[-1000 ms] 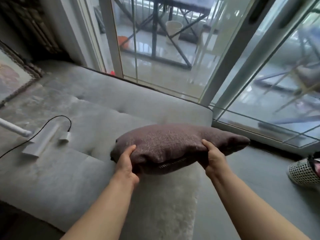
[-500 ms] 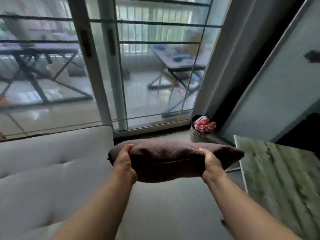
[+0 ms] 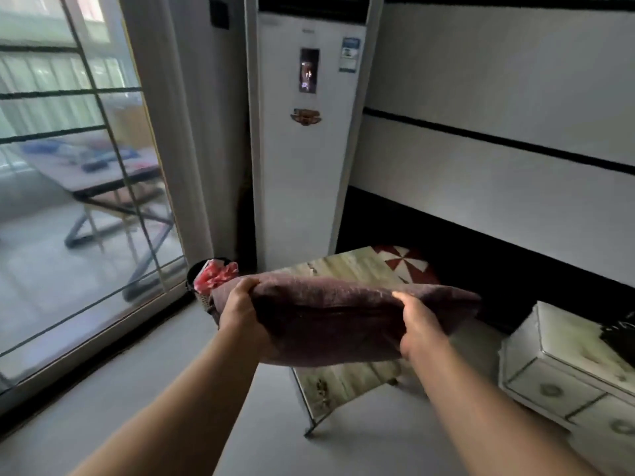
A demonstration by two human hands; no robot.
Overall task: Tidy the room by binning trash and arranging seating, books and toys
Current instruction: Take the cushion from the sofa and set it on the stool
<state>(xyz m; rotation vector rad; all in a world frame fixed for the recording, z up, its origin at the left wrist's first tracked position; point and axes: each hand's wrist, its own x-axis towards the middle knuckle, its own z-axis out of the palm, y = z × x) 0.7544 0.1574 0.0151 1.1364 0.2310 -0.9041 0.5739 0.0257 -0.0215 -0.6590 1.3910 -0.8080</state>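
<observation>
A: Cushion: where is it being carried?

B: A mauve cushion (image 3: 343, 317) is being held flat in the air, in front of and above a small green-marbled bench (image 3: 347, 269). Part of the bench top is being covered from view by it.

A: Grip being noted?

B: It is being gripped by both hands. The left hand (image 3: 240, 310) is being closed over the left end, with the fingers (image 3: 245, 288) curled round the edge. The right hand (image 3: 421, 326) is being clamped on the near edge toward the right end, thumb on top. Its other fingers are being hidden under the fabric.

A: Surroundings?

B: A waste basket (image 3: 196, 271) holding crumpled red-and-white trash is being partly hidden behind the cushion's left end. It is standing on the grey floor (image 3: 154, 383), close to the sliding glass door (image 3: 68, 218). A white floor-standing air conditioner (image 3: 305, 149) is being seen upright behind the bench. A red-and-white pinwheel-patterned thing (image 3: 405, 264) is being seen at the bench's far right corner; whether it is on the bench or behind it cannot be told. A white drawer cabinet (image 3: 556, 369) is standing to the right, near the bench but apart from it.
</observation>
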